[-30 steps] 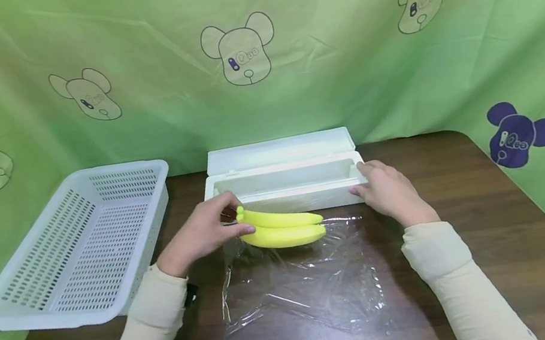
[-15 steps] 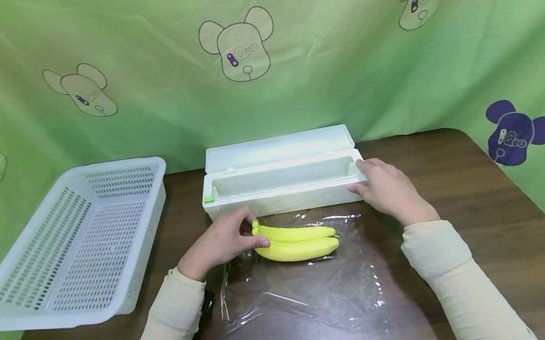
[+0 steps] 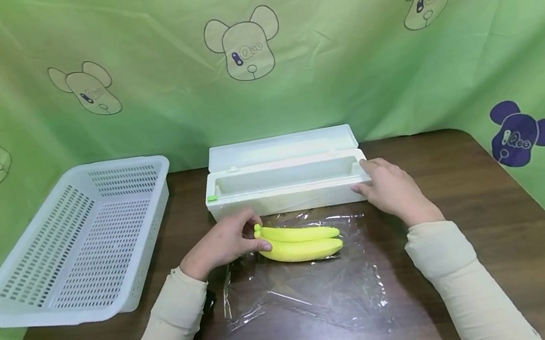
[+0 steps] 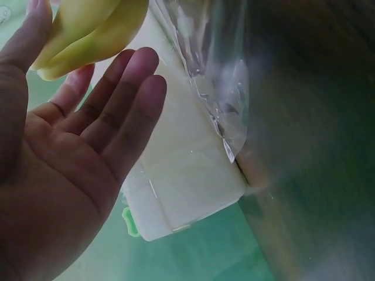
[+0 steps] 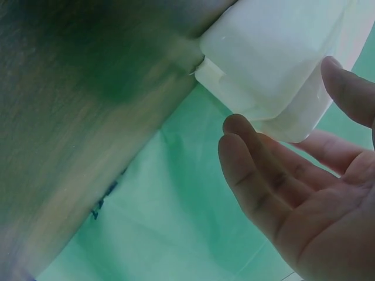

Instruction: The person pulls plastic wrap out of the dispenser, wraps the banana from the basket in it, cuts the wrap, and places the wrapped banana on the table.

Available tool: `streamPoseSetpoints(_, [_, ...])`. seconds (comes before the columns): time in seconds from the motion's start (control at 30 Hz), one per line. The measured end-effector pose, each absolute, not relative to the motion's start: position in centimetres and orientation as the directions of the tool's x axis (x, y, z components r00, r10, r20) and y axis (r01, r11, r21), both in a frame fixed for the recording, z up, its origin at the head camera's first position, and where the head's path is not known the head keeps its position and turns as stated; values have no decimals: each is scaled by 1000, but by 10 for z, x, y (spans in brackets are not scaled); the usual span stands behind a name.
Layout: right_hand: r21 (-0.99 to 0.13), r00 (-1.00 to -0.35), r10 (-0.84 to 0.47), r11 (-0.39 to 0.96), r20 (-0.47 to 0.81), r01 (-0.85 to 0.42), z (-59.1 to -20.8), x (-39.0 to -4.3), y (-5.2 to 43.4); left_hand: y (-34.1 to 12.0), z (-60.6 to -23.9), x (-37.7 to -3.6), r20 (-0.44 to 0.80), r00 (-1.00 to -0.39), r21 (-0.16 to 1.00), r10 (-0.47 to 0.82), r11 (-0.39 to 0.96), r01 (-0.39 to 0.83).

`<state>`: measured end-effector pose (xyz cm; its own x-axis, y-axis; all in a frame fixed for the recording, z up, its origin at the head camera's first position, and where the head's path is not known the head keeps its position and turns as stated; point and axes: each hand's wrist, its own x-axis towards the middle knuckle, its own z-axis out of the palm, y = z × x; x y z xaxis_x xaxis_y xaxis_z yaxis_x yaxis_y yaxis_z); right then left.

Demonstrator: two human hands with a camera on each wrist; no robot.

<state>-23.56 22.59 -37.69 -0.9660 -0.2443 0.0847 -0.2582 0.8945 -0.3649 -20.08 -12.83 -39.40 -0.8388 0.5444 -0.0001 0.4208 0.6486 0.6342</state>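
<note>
Two yellow bananas (image 3: 301, 241) joined at the stem lie on a crumpled sheet of clear plastic film (image 3: 315, 290) spread on the brown table. My left hand (image 3: 227, 242) is at their stem end, thumb and straight fingers touching it. The left wrist view shows the open palm (image 4: 76, 146) with the bananas (image 4: 88, 29) at the fingertips and the film (image 4: 205, 70) beside them. My right hand (image 3: 391, 188) rests with relaxed fingers at the right end of the open white film-dispenser box (image 3: 286, 183). Its spread fingers (image 5: 258, 158) sit by the box corner (image 5: 275, 52).
A white perforated basket (image 3: 118, 164) stands at the left, tilted over the table's edge. Green cloth with bear prints (image 3: 341, 60) hangs behind and on both sides. Bare tabletop (image 3: 478, 219) lies to the right and in front of the film.
My left hand has brought the bananas down and slightly right, from just in front of the box onto the film. The right hand has stayed at the box's end.
</note>
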Motion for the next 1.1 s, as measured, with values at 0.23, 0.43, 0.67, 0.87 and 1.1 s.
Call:
streamPoseSetpoints(0.23, [-406,-964,-260,877,50,-258,-371,-234,233,-132,-391,-200,-13,-836,622,549,659,423])
streamPoseSetpoints(0.43, [-411,-967,-250,877,53,-250,-344,-220,240,-140,-368,-190,5,-871,564,492,717,409])
streamPoseSetpoints(0.67, [-380,-871,-491,805,5,-456,-332,-169,216,-140,-348,-152,-21,-843,482,537,744,462])
streamPoseSetpoints(0.87, [-392,-702,-696,694,-151,-604,-360,-114,190,-134,-364,-120,-209,-745,417,633,747,518])
streamPoseSetpoints(1.1, [-273,-706,-648,761,-285,-589,-389,-91,169,-130,-384,-102,-373,-793,205,482,876,436])
